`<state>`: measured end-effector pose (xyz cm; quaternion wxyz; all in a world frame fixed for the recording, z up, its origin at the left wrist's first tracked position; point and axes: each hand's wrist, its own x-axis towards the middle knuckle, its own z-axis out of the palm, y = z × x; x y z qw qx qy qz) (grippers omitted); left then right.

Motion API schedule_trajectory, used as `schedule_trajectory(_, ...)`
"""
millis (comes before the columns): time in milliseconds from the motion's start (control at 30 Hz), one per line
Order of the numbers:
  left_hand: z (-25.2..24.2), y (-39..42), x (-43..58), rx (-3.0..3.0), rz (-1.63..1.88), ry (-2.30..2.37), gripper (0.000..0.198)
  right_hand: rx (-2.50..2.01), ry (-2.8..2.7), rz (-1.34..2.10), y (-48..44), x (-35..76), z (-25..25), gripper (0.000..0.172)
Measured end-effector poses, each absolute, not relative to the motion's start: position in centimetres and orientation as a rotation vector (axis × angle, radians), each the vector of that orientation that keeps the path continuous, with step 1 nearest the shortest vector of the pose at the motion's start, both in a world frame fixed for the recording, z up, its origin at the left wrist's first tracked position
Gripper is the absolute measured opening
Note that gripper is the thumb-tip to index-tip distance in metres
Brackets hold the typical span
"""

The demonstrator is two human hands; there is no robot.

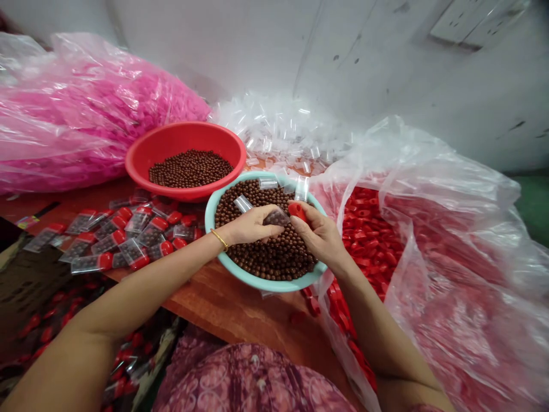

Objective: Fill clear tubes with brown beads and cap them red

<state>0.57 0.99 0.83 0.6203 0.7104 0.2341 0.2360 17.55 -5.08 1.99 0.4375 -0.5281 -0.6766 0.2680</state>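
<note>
Over a teal bowl (257, 281) full of brown balls, both my hands meet. My left hand (251, 224) pinches a small clear tube (277, 217) that has brown balls inside. My right hand (319, 233) is closed on a red cap (297, 210) held at the tube's end. Two empty clear tubes (242, 203) lie on the balls in the bowl. A gold bangle sits on my left wrist.
A red bowl (180, 140) of brown balls stands behind. Filled, red-capped tubes (120, 237) lie in a pile at left on the wooden table (231, 312). A clear bag of red caps (373, 240) is at right, loose empty tubes (283, 134) behind, a pink bag (77, 120) at far left.
</note>
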Motion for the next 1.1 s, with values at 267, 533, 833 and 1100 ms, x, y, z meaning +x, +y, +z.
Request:
schedule_trajectory(267, 0.6, 1.1, 0.6, 1.765, 0.65, 0.525, 0.021, -1.415, -1.655, 0.922, -5.2, 17.0, 1.8, 0.052)
schedule_trajectory(533, 0.5, 0.8, 1.0, 1.665, 0.722, 0.532, 0.025, -1.375, -1.64, 0.875, -5.8, 15.9, 1.2, 0.052)
schedule_trajectory(833, 0.3, 0.6, 0.6, 1.794, 0.57, 0.669, 0.019, -1.363, -1.895, 0.925, -5.5, 17.9, 2.0, 0.056)
schedule_trajectory(1100, 1.3, 0.4, 0.6, 1.673, 0.403, 0.745, 0.018, -1.477, -1.431, 0.635, -5.1, 17.0, 1.5, 0.04)
